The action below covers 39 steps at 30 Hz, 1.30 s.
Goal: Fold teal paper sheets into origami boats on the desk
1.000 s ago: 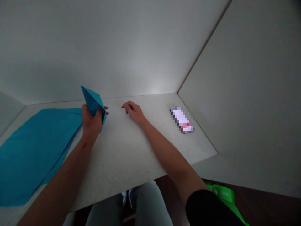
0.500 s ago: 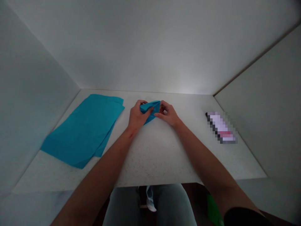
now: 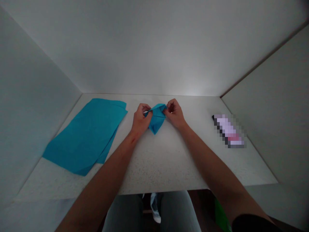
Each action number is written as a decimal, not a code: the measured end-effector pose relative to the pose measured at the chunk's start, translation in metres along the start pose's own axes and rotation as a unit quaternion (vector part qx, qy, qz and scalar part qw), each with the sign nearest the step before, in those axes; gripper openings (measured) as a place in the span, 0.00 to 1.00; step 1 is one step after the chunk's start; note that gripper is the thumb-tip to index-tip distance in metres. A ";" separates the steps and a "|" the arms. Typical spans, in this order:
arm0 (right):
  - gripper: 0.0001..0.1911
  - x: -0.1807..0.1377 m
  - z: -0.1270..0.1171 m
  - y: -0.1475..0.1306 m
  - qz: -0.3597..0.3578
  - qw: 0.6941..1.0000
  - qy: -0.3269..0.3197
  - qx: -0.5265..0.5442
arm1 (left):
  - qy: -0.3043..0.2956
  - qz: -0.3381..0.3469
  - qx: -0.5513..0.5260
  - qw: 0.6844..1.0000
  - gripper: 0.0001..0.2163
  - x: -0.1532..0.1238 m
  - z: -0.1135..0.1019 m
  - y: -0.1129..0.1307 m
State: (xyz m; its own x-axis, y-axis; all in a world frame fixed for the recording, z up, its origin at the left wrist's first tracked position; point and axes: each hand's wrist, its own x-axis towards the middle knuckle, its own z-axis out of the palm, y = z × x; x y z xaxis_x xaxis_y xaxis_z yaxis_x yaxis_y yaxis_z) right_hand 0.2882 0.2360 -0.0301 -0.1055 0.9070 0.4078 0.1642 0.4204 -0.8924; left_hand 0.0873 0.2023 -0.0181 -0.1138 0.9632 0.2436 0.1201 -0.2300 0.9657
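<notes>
A small folded piece of blue paper (image 3: pixel 156 120) is held up between my two hands over the middle of the table. Its lower end comes to a point, and creases run across its face. My left hand (image 3: pixel 141 117) pinches the left edge between thumb and fingers. At the upper right corner, my right hand (image 3: pixel 175 113) has thumb and fingertips closed on the paper. The back of the folded paper is hidden from me.
Large blue paper sheets (image 3: pixel 87 135) lie overlapping at the left of the white speckled table (image 3: pixel 159 164). A phone (image 3: pixel 228 130), its screen blurred out, lies at the right. White walls rise behind and on both sides. Something green (image 3: pixel 220 214) shows below the table.
The folded paper has been turned and spread so its pointed end faces me and more of its face shows. My right hand has shifted slightly right and up, gripping the corner.
</notes>
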 end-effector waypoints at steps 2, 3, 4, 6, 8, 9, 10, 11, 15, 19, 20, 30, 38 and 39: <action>0.22 -0.001 0.000 -0.004 -0.007 1.000 0.005 -0.015 | 0.034 0.008 -0.007 0.999 0.07 0.001 0.000 -0.002; 0.22 -0.001 0.000 -0.006 -0.009 1.000 0.002 -0.023 | 0.050 0.012 -0.006 0.999 0.07 0.002 0.000 -0.002; 0.22 -0.002 0.000 -0.008 -0.011 0.999 -0.004 -0.032 | 0.065 0.015 -0.004 0.998 0.07 0.003 -0.001 -0.003; 0.21 -0.003 0.001 -0.010 -0.014 0.999 -0.019 -0.048 | 0.086 0.016 0.001 0.996 0.07 0.005 -0.002 -0.005; 0.20 -0.003 0.001 -0.012 -0.018 0.997 -0.033 -0.061 | 0.099 0.010 0.002 0.995 0.07 0.007 -0.003 -0.006; 0.20 -0.003 0.001 -0.013 -0.021 0.997 -0.039 -0.068 | 0.103 0.003 0.001 0.995 0.06 0.007 -0.003 -0.007; 0.20 -0.003 0.001 -0.013 -0.024 0.996 -0.044 -0.073 | 0.107 -0.005 -0.002 0.994 0.06 0.008 -0.004 -0.008; 0.20 -0.003 0.001 -0.013 -0.027 0.996 -0.044 -0.076 | 0.106 -0.016 -0.007 0.994 0.07 0.009 -0.003 -0.009; 0.22 -0.003 0.001 -0.012 -0.038 0.995 -0.042 -0.076 | 0.073 -0.054 -0.075 0.993 0.11 0.012 -0.001 -0.014; 0.26 -0.003 0.001 -0.012 -0.027 0.996 -0.049 -0.067 | 0.045 -0.075 -0.147 0.985 0.13 0.015 0.002 -0.019; 0.27 -0.003 0.001 -0.012 -0.022 0.996 -0.050 -0.063 | 0.043 -0.078 -0.158 0.983 0.13 0.016 0.002 -0.020; 0.12 -0.003 -0.001 -0.008 -0.020 0.992 -0.110 -0.049 | 0.008 -0.113 -0.244 0.963 0.19 0.020 -0.003 -0.016; 0.11 -0.002 -0.001 -0.003 -0.047 0.998 -0.023 -0.035 | 0.009 -0.108 -0.212 0.971 0.22 0.018 -0.001 -0.018; 0.09 -0.002 -0.001 -0.004 -0.059 0.997 -0.019 -0.051 | 0.016 -0.103 -0.210 0.972 0.22 0.017 -0.001 -0.019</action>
State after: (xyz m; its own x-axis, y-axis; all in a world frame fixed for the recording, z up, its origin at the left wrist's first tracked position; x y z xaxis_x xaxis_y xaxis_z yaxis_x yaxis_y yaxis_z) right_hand 0.2888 0.2320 -0.0272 -0.1659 0.8499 0.5002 0.2463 0.5268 -0.8135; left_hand 0.0822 0.2232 -0.0320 -0.1240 0.9916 0.0380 -0.3204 -0.0762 0.9442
